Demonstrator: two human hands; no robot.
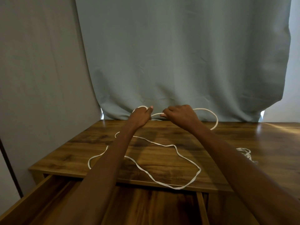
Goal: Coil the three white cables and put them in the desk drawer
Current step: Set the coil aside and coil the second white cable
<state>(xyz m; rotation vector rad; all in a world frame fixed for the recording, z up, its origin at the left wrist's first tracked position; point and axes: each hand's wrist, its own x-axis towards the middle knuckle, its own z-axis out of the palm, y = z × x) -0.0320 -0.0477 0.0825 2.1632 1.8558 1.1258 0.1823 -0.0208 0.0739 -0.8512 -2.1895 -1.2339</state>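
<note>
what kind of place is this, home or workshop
Probably a room at home, at a desk by a window: a wooden desk with its drawer pulled open, and a grey-green curtain hanging behind, with daylight at its edges.

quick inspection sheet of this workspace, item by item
surface: wooden desk, glossy, drawer open at the front
job's things: thick cable held up in both hands; thin cable sprawled loose on the desk, one loop past the front edge; small cable bundle at the right
clutter: nothing seen
grippers: left hand and right hand each grip the thick cable
cables: none in the drawer
surroundings: grey-green curtain behind the desk
</note>
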